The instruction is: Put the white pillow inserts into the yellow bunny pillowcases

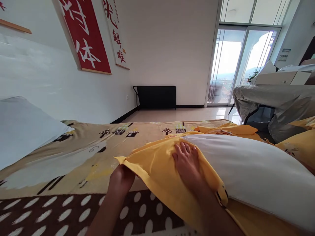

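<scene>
A yellow pillowcase [157,160] covers the left end of a white pillow [256,164], whose right part lies bare. At the pillowcase's left corner, my left hand [121,178] is closed on the fabric and lifts the corner a little off the blanket. My right hand [188,164] lies on top of the pillowcase near its opening, palm down, fingers slightly apart and pressing on the cloth. The opening edge, with a small dark face print, folds back beside my right wrist. Whatever is inside the pillowcase under the cloth is hidden.
Beneath everything spreads a beige patterned blanket [86,157] with a brown dotted border. Another white pillow [24,127] sits at left. More yellow fabric [228,129] lies behind the pillow, and a yellow cushion [297,146] at right. A covered table [275,95] holds boxes.
</scene>
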A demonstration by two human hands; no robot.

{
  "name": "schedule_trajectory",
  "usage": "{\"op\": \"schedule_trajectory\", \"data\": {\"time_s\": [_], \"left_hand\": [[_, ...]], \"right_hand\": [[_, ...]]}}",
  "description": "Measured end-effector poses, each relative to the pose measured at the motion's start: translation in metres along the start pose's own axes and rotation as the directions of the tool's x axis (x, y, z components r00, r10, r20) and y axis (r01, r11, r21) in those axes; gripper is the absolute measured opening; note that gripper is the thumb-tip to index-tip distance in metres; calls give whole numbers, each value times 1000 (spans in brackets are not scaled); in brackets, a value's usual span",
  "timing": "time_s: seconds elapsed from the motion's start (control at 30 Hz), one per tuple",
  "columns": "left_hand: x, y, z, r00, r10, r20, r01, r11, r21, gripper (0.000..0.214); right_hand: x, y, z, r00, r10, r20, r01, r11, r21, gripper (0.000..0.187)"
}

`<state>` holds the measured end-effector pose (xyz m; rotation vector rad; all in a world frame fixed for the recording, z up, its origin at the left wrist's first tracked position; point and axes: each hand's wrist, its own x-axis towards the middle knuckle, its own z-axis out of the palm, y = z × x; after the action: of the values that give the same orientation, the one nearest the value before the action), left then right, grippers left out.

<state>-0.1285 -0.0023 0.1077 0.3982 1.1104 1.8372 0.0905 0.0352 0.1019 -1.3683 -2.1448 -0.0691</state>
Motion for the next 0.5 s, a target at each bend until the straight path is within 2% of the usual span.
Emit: {"op": "schedule_trajectory", "data": {"time_s": [0.07,0.13,0.2,0.27,0.33,0.37,0.43,0.5], "left_hand": [[3,-3,-6,998,67,-20,-64,990,128,17],[4,-1,-12,998,56,27,-61,973,222,9],[3,7,-17,987,-1,161,-60,927,370,26],[1,16,-21,966,-25,258,-130,817,562,39],[-2,25,-24,956,-36,291,-181,709,681,49],[-4,29,-25,955,-60,290,-168,697,697,54],[-8,37,-28,931,-155,329,-114,734,669,63],[-13,41,-30,891,-230,391,-76,775,628,72]], "right_hand": [[0,0,10,999,22,-23,-21,999,26,41],[1,0,11,999,43,-31,-41,995,89,39],[0,5,5,999,34,-5,-33,980,196,37],[-1,16,-8,999,-2,38,-12,933,361,38],[-5,33,-25,998,24,63,-53,855,515,39],[-8,44,-35,995,84,58,-102,829,549,40],[-15,65,-53,973,231,19,-210,843,496,40],[-23,83,-68,954,297,36,-291,893,344,36]]}}
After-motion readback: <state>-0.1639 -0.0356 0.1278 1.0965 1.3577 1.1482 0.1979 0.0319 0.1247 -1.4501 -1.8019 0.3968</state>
